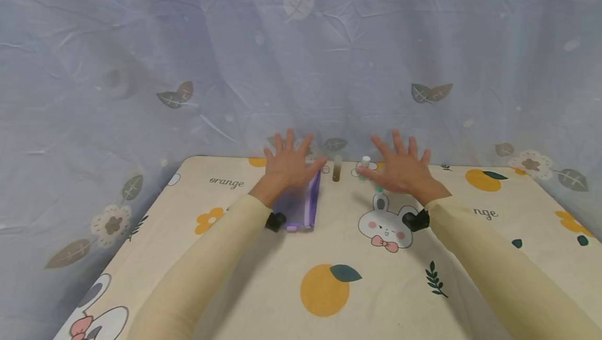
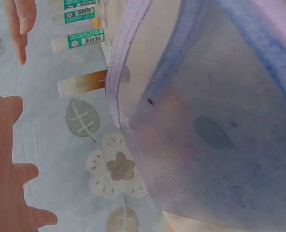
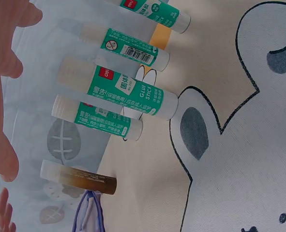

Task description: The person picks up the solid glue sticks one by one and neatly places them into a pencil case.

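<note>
My left hand (image 1: 288,168), fingers spread straight, is over a purple mesh zip pouch (image 1: 295,209) near the table's far edge. That pouch (image 2: 220,169) fills much of the left wrist view. To the right, my right hand (image 1: 403,172) has its fingers fanned out over several green glue sticks (image 3: 126,92) with whitish caps; it hides most of them in the head view. Between the two hands stands a brown tube (image 1: 336,171) with a pale cap. Neither hand grips anything.
A cream tablecloth (image 1: 263,282) printed with oranges, flowers and rabbits covers the table. Behind its far edge hangs a grey-blue curtain (image 1: 301,58) with leaf prints. Black wrist cameras sit on both sleeves.
</note>
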Demonstrator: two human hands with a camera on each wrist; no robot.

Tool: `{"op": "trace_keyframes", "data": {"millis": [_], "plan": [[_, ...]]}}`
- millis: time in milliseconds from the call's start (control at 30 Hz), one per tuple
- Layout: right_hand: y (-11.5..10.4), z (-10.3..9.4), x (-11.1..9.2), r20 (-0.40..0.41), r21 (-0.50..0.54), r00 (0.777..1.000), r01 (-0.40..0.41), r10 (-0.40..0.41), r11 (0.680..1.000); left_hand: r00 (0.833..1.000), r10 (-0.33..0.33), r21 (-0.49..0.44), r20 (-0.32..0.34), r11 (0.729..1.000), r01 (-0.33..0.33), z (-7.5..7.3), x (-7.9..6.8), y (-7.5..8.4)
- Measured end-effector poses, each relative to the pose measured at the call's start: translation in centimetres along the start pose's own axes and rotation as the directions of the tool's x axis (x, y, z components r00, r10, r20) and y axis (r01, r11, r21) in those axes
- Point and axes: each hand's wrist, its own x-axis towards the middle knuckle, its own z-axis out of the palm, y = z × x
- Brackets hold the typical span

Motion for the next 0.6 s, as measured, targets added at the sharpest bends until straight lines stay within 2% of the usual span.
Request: {"op": "trace_keyframes", "data": {"millis": [233, 400, 600], "plan": [[0.1, 0.3, -0.1, 0.004, -0.004, 1.0, -0.002, 0.002, 1.0, 1.0, 0.004, -0.078, 0.0, 0.997, -0.004, 0.6, -1.5, -0.9], [0.1, 0.4, -0.3, 0.007, -0.009, 1.0, 0.002, -0.002, 1.0, 1.0, 0.015, -0.157, 0.01, 0.988, -0.013, 1.2, -3.2, -1.9], [0.1, 0.6, -0.5, 0.0, 0.004, 1.0, 0.011, -0.011, 1.0, 0.999, 0.028, -0.191, 0.043, 0.981, -0.019, 2.3, -5.6, -2.1]]}}
